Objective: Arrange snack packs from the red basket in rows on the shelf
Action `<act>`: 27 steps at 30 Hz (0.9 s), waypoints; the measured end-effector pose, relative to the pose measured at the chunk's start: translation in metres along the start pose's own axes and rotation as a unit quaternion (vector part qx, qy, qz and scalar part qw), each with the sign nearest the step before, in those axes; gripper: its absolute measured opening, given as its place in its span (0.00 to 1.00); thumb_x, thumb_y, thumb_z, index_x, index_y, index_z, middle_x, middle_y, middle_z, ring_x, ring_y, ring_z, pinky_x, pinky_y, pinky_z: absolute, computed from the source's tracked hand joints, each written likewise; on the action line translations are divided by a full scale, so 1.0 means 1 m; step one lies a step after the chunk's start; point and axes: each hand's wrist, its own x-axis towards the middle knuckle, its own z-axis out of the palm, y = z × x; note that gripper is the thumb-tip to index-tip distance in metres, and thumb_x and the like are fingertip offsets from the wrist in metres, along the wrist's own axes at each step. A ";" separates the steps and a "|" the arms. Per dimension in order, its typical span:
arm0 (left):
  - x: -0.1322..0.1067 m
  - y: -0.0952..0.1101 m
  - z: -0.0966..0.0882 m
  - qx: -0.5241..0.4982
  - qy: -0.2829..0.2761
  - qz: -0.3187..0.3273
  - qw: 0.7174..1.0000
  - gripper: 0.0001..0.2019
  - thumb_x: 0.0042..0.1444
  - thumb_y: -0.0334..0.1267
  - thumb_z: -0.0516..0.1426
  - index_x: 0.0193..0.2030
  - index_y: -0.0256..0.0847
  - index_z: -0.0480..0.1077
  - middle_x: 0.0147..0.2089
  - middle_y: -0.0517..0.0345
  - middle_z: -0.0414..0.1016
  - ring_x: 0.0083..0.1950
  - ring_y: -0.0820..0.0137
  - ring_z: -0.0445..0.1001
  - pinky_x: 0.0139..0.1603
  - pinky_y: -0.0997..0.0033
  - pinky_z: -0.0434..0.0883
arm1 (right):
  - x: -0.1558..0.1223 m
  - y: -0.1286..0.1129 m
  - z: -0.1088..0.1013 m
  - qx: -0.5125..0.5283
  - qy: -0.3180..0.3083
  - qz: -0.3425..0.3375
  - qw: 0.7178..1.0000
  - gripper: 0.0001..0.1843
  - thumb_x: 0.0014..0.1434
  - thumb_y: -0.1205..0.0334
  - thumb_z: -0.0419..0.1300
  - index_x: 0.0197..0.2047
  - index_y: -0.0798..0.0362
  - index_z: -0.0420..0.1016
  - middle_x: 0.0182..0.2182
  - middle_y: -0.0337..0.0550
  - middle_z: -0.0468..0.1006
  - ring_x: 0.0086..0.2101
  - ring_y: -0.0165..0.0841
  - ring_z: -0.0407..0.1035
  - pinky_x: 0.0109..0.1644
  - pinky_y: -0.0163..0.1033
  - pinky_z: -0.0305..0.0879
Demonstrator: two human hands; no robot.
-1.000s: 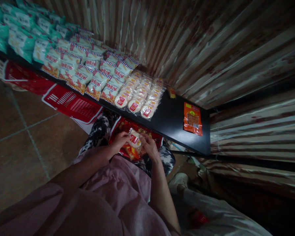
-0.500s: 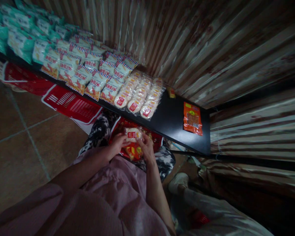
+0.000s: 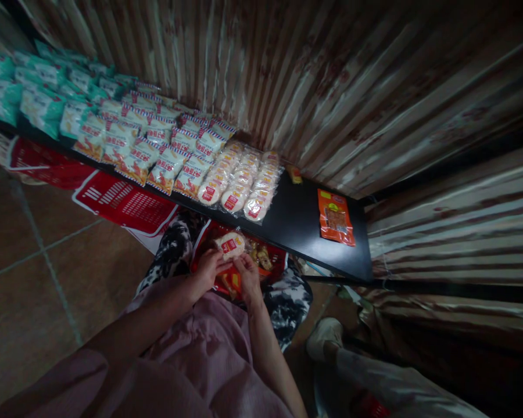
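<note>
Between both hands is a clear-wrapped pack of round pale crackers (image 3: 230, 245) with a red label, held over my lap. My left hand (image 3: 208, 268) grips its lower left side, fingers closed. My right hand (image 3: 247, 273) pinches the wrapper at the lower right edge. Beneath them a red basket (image 3: 283, 261) holds orange and gold packets, partly hidden by my hands. Just beyond, on a black shelf (image 3: 296, 223), three rows of the same round cracker packs (image 3: 256, 208) lie overlapping.
Left along the shelf stand white snack bags (image 3: 133, 159) and teal bags (image 3: 43, 107). An orange packet (image 3: 335, 217) and a small yellow packet (image 3: 294, 174) lie to the right. Pleated curtain (image 3: 261, 69) hangs behind. At lower right is another person's shoe (image 3: 325, 339).
The cracker pack has tilted and shifted slightly left. My right hand has moved left and down to its lower edge. The camera view has shifted slightly.
</note>
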 end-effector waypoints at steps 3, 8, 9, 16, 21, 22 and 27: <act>-0.001 -0.002 0.001 0.033 0.006 0.008 0.999 0.09 0.45 0.30 0.61 0.32 0.36 0.66 0.27 0.58 0.75 0.28 0.72 0.75 0.37 0.69 0.74 | 0.000 -0.002 -0.001 -0.007 0.015 -0.009 1.000 0.14 0.45 0.53 0.65 0.33 0.52 0.72 0.28 0.36 0.76 0.28 0.27 0.69 0.38 0.33 0.65; -0.001 -0.009 0.002 0.077 -0.002 0.030 0.997 0.09 0.40 0.32 0.63 0.29 0.36 0.68 0.25 0.61 0.73 0.25 0.75 0.73 0.31 0.75 0.71 | 0.004 -0.003 -0.001 -0.024 0.013 -0.028 0.999 0.15 0.46 0.52 0.63 0.35 0.51 0.71 0.29 0.36 0.75 0.28 0.27 0.68 0.37 0.33 0.64; -0.002 -0.009 0.002 0.086 -0.006 0.033 0.996 0.10 0.39 0.33 0.63 0.28 0.36 0.68 0.25 0.60 0.73 0.25 0.74 0.73 0.31 0.75 0.71 | 0.005 -0.002 -0.001 -0.033 0.013 -0.032 0.999 0.16 0.47 0.51 0.63 0.35 0.52 0.71 0.29 0.37 0.75 0.28 0.27 0.68 0.36 0.33 0.64; -0.003 -0.008 0.002 0.129 -0.009 0.063 0.990 0.12 0.38 0.38 0.64 0.30 0.36 0.70 0.25 0.58 0.75 0.28 0.71 0.74 0.32 0.73 0.70 | 0.016 0.008 -0.004 -0.083 0.009 -0.056 0.995 0.17 0.47 0.50 0.62 0.37 0.52 0.69 0.29 0.38 0.74 0.28 0.29 0.67 0.33 0.33 0.63; -0.002 -0.005 0.004 0.144 -0.001 0.072 0.987 0.12 0.40 0.38 0.64 0.31 0.36 0.69 0.27 0.56 0.75 0.30 0.70 0.75 0.33 0.73 0.71 | 0.020 0.004 0.001 -0.095 0.008 -0.070 0.993 0.16 0.49 0.51 0.60 0.37 0.52 0.69 0.27 0.37 0.73 0.27 0.28 0.65 0.31 0.32 0.62; -0.002 -0.004 0.004 0.146 0.003 0.080 0.986 0.13 0.41 0.38 0.64 0.32 0.36 0.68 0.28 0.56 0.76 0.30 0.70 0.76 0.33 0.73 0.71 | 0.021 0.003 0.002 -0.097 0.008 -0.073 0.993 0.15 0.49 0.51 0.60 0.37 0.52 0.69 0.27 0.36 0.72 0.26 0.28 0.65 0.31 0.32 0.62; 0.007 0.009 0.008 0.136 0.062 0.138 0.979 0.20 0.44 0.39 0.63 0.44 0.39 0.66 0.36 0.55 0.75 0.32 0.70 0.76 0.32 0.74 0.71 | 0.028 0.000 0.005 -0.143 0.015 -0.103 0.984 0.16 0.49 0.51 0.59 0.37 0.53 0.71 0.24 0.36 0.72 0.26 0.29 0.64 0.31 0.32 0.61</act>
